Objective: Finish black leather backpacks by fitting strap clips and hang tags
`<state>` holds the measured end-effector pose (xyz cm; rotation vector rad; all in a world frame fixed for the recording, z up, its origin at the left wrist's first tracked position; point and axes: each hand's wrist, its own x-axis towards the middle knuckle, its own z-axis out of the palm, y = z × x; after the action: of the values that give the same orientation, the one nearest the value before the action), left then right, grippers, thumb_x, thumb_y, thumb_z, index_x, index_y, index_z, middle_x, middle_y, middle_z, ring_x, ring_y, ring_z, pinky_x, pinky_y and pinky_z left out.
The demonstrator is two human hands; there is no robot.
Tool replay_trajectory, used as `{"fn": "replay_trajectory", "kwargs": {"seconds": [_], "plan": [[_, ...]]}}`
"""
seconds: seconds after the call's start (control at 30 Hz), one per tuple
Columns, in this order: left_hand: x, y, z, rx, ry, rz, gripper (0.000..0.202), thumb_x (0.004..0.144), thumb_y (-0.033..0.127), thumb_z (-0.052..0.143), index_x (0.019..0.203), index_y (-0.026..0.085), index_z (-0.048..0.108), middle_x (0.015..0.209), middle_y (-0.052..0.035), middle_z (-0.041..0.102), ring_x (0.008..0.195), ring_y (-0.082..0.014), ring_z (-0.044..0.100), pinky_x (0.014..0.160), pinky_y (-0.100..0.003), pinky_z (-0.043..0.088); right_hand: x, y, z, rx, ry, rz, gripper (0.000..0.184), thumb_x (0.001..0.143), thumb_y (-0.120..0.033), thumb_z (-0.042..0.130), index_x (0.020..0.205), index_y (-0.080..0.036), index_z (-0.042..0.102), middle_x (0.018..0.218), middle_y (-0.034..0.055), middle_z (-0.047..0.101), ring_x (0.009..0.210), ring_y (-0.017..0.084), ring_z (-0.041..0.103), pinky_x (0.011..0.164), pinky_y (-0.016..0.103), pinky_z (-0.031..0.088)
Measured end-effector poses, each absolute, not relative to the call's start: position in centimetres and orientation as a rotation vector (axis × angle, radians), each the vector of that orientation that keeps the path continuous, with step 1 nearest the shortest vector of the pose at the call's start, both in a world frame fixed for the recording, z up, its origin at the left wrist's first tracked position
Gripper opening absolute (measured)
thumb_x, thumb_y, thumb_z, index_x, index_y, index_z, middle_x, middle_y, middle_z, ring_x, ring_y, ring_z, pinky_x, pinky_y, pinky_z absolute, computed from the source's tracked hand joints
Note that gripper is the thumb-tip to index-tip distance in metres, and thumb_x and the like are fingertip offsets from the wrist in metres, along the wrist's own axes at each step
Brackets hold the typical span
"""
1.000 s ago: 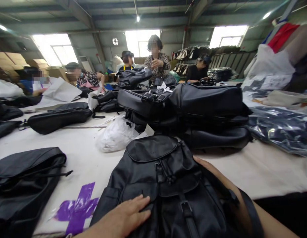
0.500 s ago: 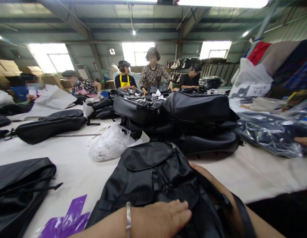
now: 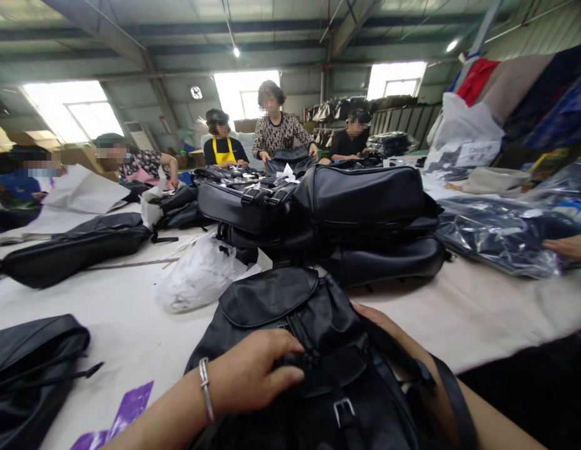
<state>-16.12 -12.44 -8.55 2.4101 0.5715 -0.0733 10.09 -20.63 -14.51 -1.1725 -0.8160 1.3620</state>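
Lower left, a slack black bag (image 3: 32, 369) is lying on the white table (image 3: 131, 325), with a purple tape mark (image 3: 126, 409) just beside it. Further back on the left, a long flat bag (image 3: 69, 247) is lying on its side. A crumpled white plastic bag (image 3: 196, 278) is sitting near centre-left, just beside the top of the black backpack (image 3: 271, 300).

The backpack is lying front-up on the near table edge, right in front of the person, flap end pointing away. The left hand (image 3: 252, 372), a bracelet (image 3: 204, 387) on its wrist, is pressing on the backpack front below the flap, fingers curled and clutching at the drawstring area. The right hand (image 3: 379, 319) is lying along the backpack's right side, a strap crossing the forearm. It is mostly hidden, so its grip cannot be told.

Behind the backpack, a stack of black bags (image 3: 365, 212) is piling up mid-table. Right of it, dark plastic-wrapped goods (image 3: 496, 237) are spreading out, and another person's hand (image 3: 569, 247) is reaching in at the right edge. Several people are working at the far end.
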Motion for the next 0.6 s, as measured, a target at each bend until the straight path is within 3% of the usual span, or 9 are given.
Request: {"fn": "replay_trajectory", "kwargs": {"seconds": [0.17, 0.27, 0.33, 0.47, 0.53, 0.6], "plan": [[-16.9, -8.8, -13.8, 2.668, 1.131, -0.309, 0.023, 0.079, 0.017, 0.052, 0.094, 0.014, 0.070, 0.093, -0.0161, 0.071, 0.091, -0.0313, 0.068, 0.082, -0.040, 0.052, 9.2, -22.0, -13.2, -1.119, -0.847, 1.390, 0.036, 0.078, -0.042, 0.068, 0.107, -0.022, 0.070, 0.103, 0.0068, 0.073, 0.112, 0.031, 0.060, 0.103, 0.050, 0.041], [-17.5, -8.7, -16.0, 2.660, 1.269, -0.320, 0.026, 0.084, 0.020, 0.046, 0.089, 0.012, 0.069, 0.084, -0.0192, 0.071, 0.084, -0.0332, 0.069, 0.076, -0.043, 0.053, 9.4, -21.8, -13.5, -1.098, -0.872, 1.366, 0.038, 0.078, -0.043, 0.067, 0.109, -0.020, 0.070, 0.105, 0.0076, 0.072, 0.114, 0.032, 0.059, 0.104, 0.049, 0.039], [-17.9, -9.1, -16.6, 2.666, 1.290, -0.267, 0.030, 0.087, 0.023, 0.042, 0.097, 0.012, 0.068, 0.091, -0.0186, 0.070, 0.089, -0.0312, 0.068, 0.081, -0.041, 0.052, 9.8, -21.2, -14.2, -1.088, -0.883, 1.394, 0.038, 0.079, -0.044, 0.067, 0.107, -0.019, 0.071, 0.107, 0.0082, 0.072, 0.115, 0.032, 0.058, 0.104, 0.049, 0.038], [-18.8, -9.3, -17.0, 2.686, 1.234, -0.107, 0.049, 0.085, 0.023, 0.048, 0.132, 0.009, 0.051, 0.133, -0.0187, 0.056, 0.126, -0.0304, 0.050, 0.107, -0.039, 0.038, 10.5, -20.1, -16.0, -1.108, -0.875, 1.411, 0.038, 0.080, -0.047, 0.065, 0.105, -0.020, 0.072, 0.112, 0.0079, 0.070, 0.118, 0.032, 0.057, 0.108, 0.047, 0.034], [-18.9, -8.4, -16.8, 2.649, 1.247, 0.014, 0.052, 0.084, 0.021, 0.050, 0.135, 0.010, 0.048, 0.138, -0.0182, 0.051, 0.131, -0.0318, 0.043, 0.111, -0.041, 0.032, 10.7, -19.9, -16.7, -1.123, -0.859, 1.419, 0.042, 0.078, -0.051, 0.066, 0.105, -0.019, 0.072, 0.112, 0.0088, 0.070, 0.116, 0.033, 0.058, 0.108, 0.048, 0.033], [-18.7, -6.7, -16.3, 2.591, 1.286, 0.123, 0.044, 0.085, 0.018, 0.050, 0.128, 0.011, 0.055, 0.132, -0.0182, 0.056, 0.126, -0.0321, 0.048, 0.111, -0.042, 0.032, 10.9, -19.8, -17.3, -1.130, -0.831, 1.452, 0.048, 0.078, -0.055, 0.065, 0.105, -0.017, 0.072, 0.110, 0.0101, 0.071, 0.115, 0.034, 0.058, 0.107, 0.049, 0.034]]}}
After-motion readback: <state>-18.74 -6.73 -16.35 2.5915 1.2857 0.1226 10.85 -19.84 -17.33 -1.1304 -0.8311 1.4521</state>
